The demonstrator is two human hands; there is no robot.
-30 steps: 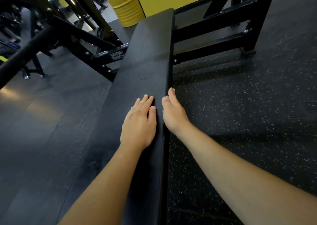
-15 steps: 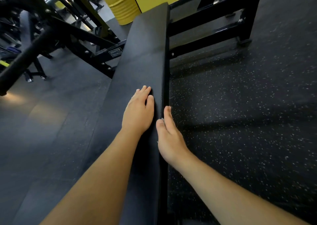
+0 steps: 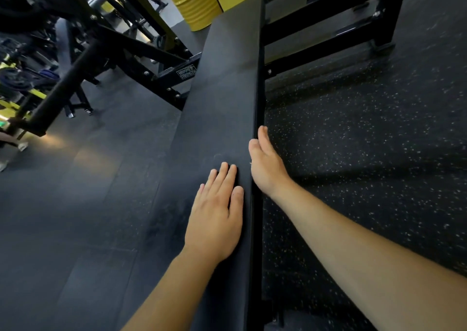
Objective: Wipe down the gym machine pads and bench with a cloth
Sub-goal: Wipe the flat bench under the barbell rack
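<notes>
Oddly, no cloth shows anywhere. The left hand (image 3: pixel 214 219) lies flat, fingers straight and together, on top of the black bench pad (image 3: pixel 227 83) near its right edge. The right hand (image 3: pixel 265 164) presses against that edge's side face just ahead of the left; whether its fingers curl under or cover a cloth I cannot tell. Bare palms would likely only smear sweat, and the side seam could go unwiped.

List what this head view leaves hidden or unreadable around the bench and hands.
- Cloth: none visible in the head view.
- Right hand fingers: curled out of sight over the bench edge.
- Left hand palm: pressed flat, underside hidden.
- Bench near end: cut off by the bottom edge.
</notes>
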